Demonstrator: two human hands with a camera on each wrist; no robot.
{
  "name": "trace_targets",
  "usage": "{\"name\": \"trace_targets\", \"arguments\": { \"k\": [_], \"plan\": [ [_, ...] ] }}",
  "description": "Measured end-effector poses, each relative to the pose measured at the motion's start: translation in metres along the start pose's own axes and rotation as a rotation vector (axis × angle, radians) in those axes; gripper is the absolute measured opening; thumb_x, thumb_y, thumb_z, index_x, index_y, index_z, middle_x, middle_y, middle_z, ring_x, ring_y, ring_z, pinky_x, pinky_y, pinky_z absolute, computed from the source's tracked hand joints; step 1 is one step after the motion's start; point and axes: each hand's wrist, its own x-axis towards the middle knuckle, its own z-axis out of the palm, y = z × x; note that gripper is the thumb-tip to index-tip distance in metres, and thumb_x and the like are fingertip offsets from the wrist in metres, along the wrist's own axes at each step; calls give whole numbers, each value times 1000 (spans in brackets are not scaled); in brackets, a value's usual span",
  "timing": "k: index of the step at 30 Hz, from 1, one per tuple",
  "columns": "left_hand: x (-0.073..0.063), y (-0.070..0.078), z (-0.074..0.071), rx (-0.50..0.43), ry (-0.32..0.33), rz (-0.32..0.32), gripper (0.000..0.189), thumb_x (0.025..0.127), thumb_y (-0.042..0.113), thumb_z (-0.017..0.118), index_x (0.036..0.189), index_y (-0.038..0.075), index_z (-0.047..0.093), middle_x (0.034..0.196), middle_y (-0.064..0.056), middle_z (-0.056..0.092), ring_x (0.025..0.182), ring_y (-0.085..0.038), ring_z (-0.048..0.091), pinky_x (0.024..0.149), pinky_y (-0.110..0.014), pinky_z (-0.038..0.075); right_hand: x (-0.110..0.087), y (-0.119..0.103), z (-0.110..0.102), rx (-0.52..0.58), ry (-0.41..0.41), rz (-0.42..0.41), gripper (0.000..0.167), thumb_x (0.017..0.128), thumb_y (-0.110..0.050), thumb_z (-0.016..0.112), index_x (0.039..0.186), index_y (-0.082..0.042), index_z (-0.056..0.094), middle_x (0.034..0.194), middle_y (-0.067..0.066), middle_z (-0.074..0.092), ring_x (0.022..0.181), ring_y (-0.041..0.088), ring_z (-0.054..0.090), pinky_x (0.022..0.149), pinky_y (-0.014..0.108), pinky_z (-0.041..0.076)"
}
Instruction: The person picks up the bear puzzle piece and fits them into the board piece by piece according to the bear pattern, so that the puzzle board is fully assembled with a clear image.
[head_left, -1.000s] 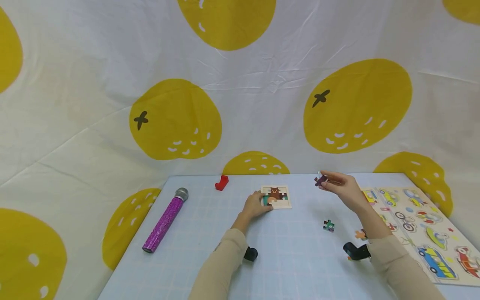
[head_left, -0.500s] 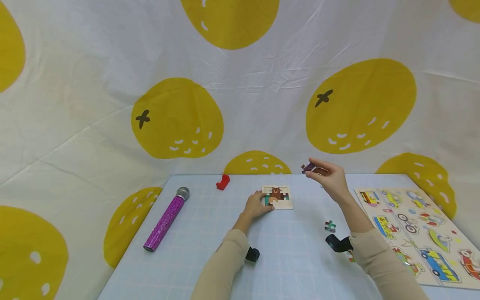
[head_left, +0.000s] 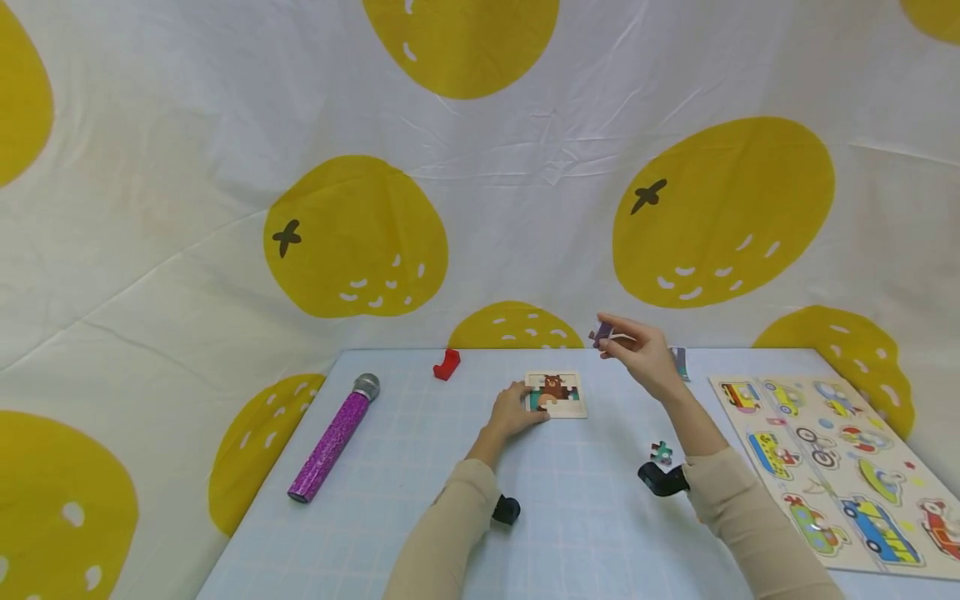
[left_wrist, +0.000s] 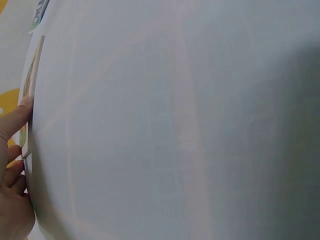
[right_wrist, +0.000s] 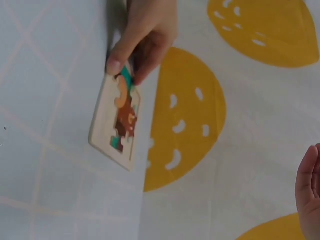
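Note:
My left hand grips the left side of a small wooden bear jigsaw tray, which lies on the table. In the right wrist view the tray is gone from my left wrist camera's centre; its rim shows gaps among the fitted brown, orange and green pieces. My right hand pinches a purple jigsaw piece between thumb and fingers, raised above the table's back edge, right of the tray. A green jigsaw piece lies under the right forearm.
A purple glitter microphone lies at left, with a red block near the back edge. At right lies a large vehicle puzzle board. A small printed card sits behind my right wrist.
My right hand has moved left and slightly up with the purple jigsaw piece, uncovering the vehicle board and the card. The left hand stays on the tray.

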Motion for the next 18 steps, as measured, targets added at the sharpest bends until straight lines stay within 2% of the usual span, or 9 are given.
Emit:
{"name": "trace_targets", "arguments": {
  "k": [4,8,11,13,16,18],
  "plan": [
    [1,-1,2,12,6,-6,62,78,31,77,127,-1,55,140,-19,46,133,-39,36,109,-48,30,3,8,3,-43,-35,46,39,92,-2,57,130,7,51,122,30,53,76,1,63,74,15,52],
    [3,-3,3,-12,0,-15,64,77,32,78,128,0,56,140,-18,46,133,-38,35,109,-48,29,6,20,5,-18,-71,83,39,92,3,53,130,11,49,124,33,49,77,2,63,73,19,54],
    [6,-6,3,-51,-8,-13,66,76,35,78,127,0,56,140,-19,46,133,-38,35,109,-48,29,9,34,8,14,-77,137,40,91,9,51,130,13,46,118,36,49,80,11,65,71,24,56],
    [8,-10,4,-37,-3,20,68,76,43,77,127,2,56,138,-17,48,132,-36,37,109,-46,30,10,47,12,6,-76,189,41,90,11,50,130,13,46,114,38,51,82,20,66,71,27,57],
    [8,-8,3,17,-21,47,66,77,44,75,127,6,56,137,-14,50,132,-35,37,109,-46,30,11,67,21,-54,-76,291,43,89,11,50,132,11,46,116,37,52,87,31,66,70,28,57],
    [8,-6,2,57,-30,57,61,78,44,74,127,10,58,138,-12,50,133,-34,38,109,-46,30,12,79,27,-106,-74,342,43,88,10,52,131,11,47,116,37,53,87,33,66,69,28,57]
  ]
}}
